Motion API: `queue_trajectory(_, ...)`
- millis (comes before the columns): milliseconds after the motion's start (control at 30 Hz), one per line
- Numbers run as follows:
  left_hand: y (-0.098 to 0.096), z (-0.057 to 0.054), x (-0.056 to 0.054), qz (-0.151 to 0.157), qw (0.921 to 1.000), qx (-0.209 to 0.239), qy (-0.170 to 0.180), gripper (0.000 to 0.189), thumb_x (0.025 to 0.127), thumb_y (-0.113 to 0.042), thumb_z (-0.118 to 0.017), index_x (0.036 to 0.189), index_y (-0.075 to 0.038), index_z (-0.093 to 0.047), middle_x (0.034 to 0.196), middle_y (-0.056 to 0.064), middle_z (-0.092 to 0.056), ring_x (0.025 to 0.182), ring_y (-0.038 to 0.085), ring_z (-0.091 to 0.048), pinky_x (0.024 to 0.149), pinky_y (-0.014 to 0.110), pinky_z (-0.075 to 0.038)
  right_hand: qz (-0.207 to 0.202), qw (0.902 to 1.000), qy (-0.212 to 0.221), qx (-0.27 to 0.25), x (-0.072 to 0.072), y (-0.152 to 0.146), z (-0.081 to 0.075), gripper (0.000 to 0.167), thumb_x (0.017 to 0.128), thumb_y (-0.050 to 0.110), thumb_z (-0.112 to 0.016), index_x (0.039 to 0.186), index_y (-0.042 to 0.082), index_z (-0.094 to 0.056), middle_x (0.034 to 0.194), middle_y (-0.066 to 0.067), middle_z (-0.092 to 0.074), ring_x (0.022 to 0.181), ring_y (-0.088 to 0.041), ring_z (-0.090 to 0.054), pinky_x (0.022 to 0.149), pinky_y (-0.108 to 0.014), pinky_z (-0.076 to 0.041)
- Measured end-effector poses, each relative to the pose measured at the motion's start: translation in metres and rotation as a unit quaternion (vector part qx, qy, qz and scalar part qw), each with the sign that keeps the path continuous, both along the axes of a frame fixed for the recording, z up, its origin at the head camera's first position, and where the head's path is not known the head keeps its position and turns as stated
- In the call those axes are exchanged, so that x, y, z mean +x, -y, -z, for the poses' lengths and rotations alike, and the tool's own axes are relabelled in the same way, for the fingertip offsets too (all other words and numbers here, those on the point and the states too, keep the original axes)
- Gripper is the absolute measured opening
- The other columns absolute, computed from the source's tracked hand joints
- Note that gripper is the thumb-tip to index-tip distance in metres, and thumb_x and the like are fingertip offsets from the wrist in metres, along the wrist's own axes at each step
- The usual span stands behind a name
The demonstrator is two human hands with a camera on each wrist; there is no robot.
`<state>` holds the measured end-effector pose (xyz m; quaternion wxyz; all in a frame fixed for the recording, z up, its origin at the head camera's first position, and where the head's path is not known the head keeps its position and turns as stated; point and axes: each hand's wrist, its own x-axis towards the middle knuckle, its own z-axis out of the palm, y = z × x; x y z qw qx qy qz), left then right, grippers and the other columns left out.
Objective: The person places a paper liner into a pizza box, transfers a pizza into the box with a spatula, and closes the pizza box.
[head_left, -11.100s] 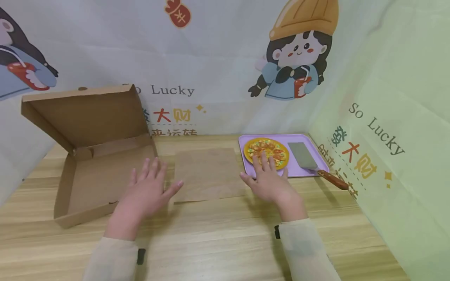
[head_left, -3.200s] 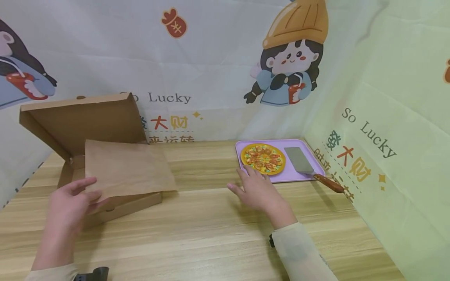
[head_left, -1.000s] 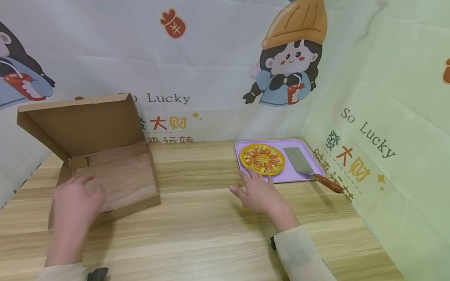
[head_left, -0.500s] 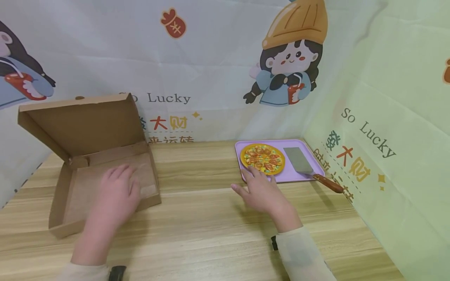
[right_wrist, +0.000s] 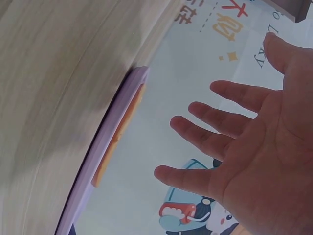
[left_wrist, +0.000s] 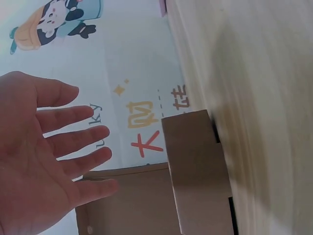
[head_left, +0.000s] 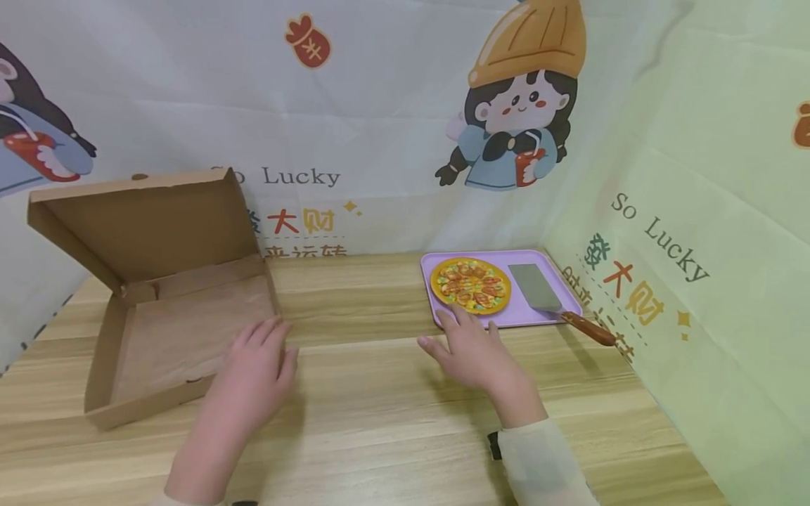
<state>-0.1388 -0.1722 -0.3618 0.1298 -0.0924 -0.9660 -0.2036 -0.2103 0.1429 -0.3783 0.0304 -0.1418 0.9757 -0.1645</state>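
Note:
My left hand [head_left: 256, 369] is over the front right corner of the cardboard pizza box [head_left: 167, 406], fingers extended and holding nothing. In the left wrist view its palm [left_wrist: 29, 152] shows bare, beside the box wall [left_wrist: 195, 166]. The box lid [head_left: 152, 228] leans up at the back, and a sheet of brown paper [head_left: 171, 341] lines the base. On the right, my right hand [head_left: 477, 351] hovers with spread fingers at the near edge of a purple tray [head_left: 519, 320]. A toy pizza [head_left: 471, 284] with a yellow rim lies on that tray, just beyond the fingertips.
A spatula with a grey blade [head_left: 534, 287] lies on the tray's right half, its wooden handle [head_left: 588, 328] sticking out past the rim. Printed cloth walls [head_left: 380, 140] close off the back and right of the wooden table [head_left: 354, 422].
The brown paper went from the table into the box, carried by my left hand. That hand has since let go and moved right, out over the box's front corner. My right hand barely shifted.

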Motion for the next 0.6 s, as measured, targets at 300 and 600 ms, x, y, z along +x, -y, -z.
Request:
queue_trajectory(300,0.0033,0.0051,0.0009,-0.003,0.9999,-0.011,0.0,0.048,0.108,-0.018,-0.056,0.148,0.009,-0.053,0.158,0.033,-0.048,0.147,0.059,-0.041,0.127,0.071,-0.027,0.0,1.0,-0.004,0.002,0.0016,-0.0009,-0.0016,0.073,0.109,0.057,-0.05,0.163,0.009,-0.042,0.173,-0.018,-0.035,0.158,-0.047,-0.036,0.124,-0.08,-0.022)
queue_trajectory(600,0.0072,0.004,-0.0002,-0.002,0.9998,-0.017,-0.002,0.049,0.108,-0.018,-0.056,0.149,0.008,-0.053,0.158,0.03,-0.051,0.148,0.056,-0.042,0.128,0.069,-0.026,0.002,1.0,-0.002,0.009,0.0025,-0.002,-0.0034,0.073,0.109,0.056,-0.05,0.163,0.008,-0.042,0.172,-0.019,-0.036,0.158,-0.047,-0.036,0.125,-0.08,-0.022)
